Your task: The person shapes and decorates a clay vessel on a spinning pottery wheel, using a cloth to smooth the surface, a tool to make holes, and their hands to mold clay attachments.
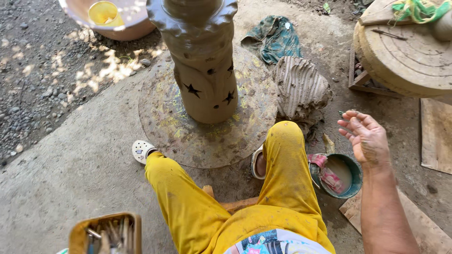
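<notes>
Above the green round bucket of cloudy water (351,165), we see the right hand (366,137) hover palm-up, fingers loosely spread, holding nothing. The tall tan clay column with star cut-outs (203,70) stands upright on the round mud-smeared turntable (160,123). Left hand not in view

one head-worn camera looks steeply down, close over the seated person's knees and the turntable (207,127) ahead.

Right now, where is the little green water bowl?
In the head view, the green bowl sits on the ground at the person's right, just below the raised right hand and beside the right knee.
</notes>
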